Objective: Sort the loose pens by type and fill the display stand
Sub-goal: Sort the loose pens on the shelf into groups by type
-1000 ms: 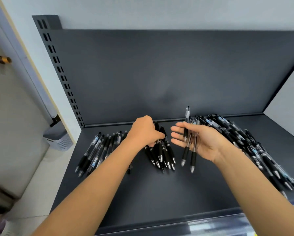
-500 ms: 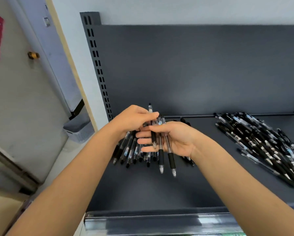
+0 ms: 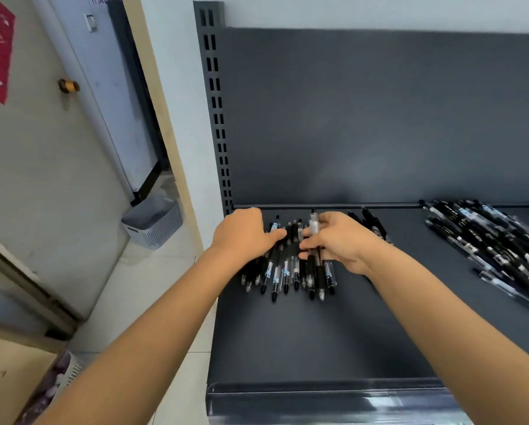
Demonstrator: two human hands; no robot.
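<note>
Black pens point(image 3: 314, 262) gripped in the right hand point(image 3: 340, 240) have reached the sorted row point(image 3: 275, 271) at the shelf's point(image 3: 318, 338) left end, where the left hand point(image 3: 245, 234) rests, its grip unclear, so that type's group should grow.

Single view from a wide-angle camera worn on the person's head, facing forward and down onto a dark shelf point(image 3: 318, 338) and its back panel point(image 3: 379, 118). It sits near: both forearms point(image 3: 165, 317) enter from the lower edge, and the left hand point(image 3: 245, 234) and right hand point(image 3: 340, 237) meet over pens point(image 3: 284, 268) near mid-frame. The shelf's slotted upright point(image 3: 215, 118), a door point(image 3: 42, 179) and floor point(image 3: 153, 286) fill the left third; the shelf runs off the right edge.
</note>
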